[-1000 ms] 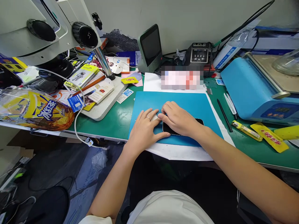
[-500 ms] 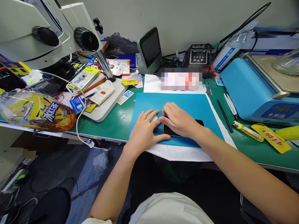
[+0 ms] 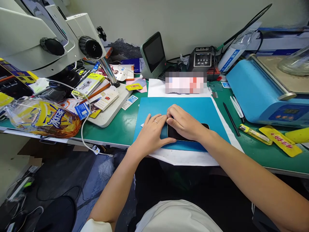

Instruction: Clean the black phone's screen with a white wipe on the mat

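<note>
A black phone (image 3: 172,134) lies flat on a blue mat (image 3: 193,104) near the bench's front edge. My right hand (image 3: 185,124) rests on top of the phone and hides most of it. Its fingers are curled and pressed together at the phone's left end. My left hand (image 3: 150,132), with a ring on one finger, lies flat on the mat just left of the phone. Its fingers are stretched toward my right fingertips and its thumb lies along the phone's near left corner. A small white scrap (image 3: 142,125) peeks out beside the left fingers.
White paper (image 3: 183,158) lies under the mat on a green bench. A microscope (image 3: 48,38) and a tea bottle (image 3: 45,119) stand left, a blue roller machine (image 3: 256,93) right. A small screen (image 3: 154,53) and a control box (image 3: 202,59) are behind. Pens (image 3: 229,114) and yellow packets (image 3: 280,140) lie right.
My left fingers slid right toward my right fingertips and now cover the white piece seen between the hands earlier. My right hand stays on the phone. The view shifted slightly.
</note>
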{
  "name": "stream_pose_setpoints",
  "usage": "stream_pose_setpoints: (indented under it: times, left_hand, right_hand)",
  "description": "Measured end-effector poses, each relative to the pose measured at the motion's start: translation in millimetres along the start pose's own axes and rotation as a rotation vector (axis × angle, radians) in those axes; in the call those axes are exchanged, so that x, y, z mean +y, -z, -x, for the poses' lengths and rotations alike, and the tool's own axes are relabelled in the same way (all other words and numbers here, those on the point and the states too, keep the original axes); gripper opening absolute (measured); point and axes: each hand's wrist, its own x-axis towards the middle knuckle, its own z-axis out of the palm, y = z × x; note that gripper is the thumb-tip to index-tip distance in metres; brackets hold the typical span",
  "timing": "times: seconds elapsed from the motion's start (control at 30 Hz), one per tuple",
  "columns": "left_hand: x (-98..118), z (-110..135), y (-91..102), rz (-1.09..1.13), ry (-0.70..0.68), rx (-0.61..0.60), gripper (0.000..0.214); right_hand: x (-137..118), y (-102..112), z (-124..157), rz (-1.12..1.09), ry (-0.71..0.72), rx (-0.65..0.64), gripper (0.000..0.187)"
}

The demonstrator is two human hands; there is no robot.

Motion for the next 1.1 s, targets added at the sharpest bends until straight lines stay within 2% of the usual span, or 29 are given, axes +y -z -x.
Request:
stream_pose_setpoints:
  times: [0.13,0.23,0.37,0.43,0.57,0.67,0.77,0.9,1.0,1.1]
  left_hand:
    - [3,-4,1.0,0.075,0.017,-0.003,0.071]
    - [4,-4,1.8,0.092,0.008,-0.017,0.069]
    - [3,-2,5.8,0.076,-0.006,-0.038,0.06]
    - [2,-2,8.7,0.078,0.002,-0.057,0.054]
    - [2,-9,13.3,0.068,0.026,-0.072,0.034]
    - [2,-21,14.2,0.05,0.042,-0.022,0.036]
    - [1,-35,14.3,0.045,0.041,0.029,0.041]
    - [-1,-46,15.0,0.031,0.05,0.07,0.037]
    - [-2,-45,14.7,0.031,0.056,0.078,0.031]
    - [-1,-45,12.3,0.026,0.071,0.107,0.028]
  right_hand:
    - [3,0,2,-0.113,0.035,0.06,0.064]
    - [3,4,3,-0.251,0.119,0.183,0.068]
    - [3,27,15,-0.316,0.2,0.36,0.067]
    - [6,43,29,-0.328,0.162,0.396,0.063]
    - [24,64,72,-0.297,-0.037,0.401,0.058]
    - [41,63,102,-0.271,-0.222,0.459,0.061]
    - [49,56,117,-0.217,-0.336,0.476,0.06]
    - [45,50,117,-0.107,-0.334,0.427,0.051]
    - [41,49,114,-0.069,-0.315,0.362,0.042]
    - [43,48,114,-0.054,-0.316,0.354,0.042]
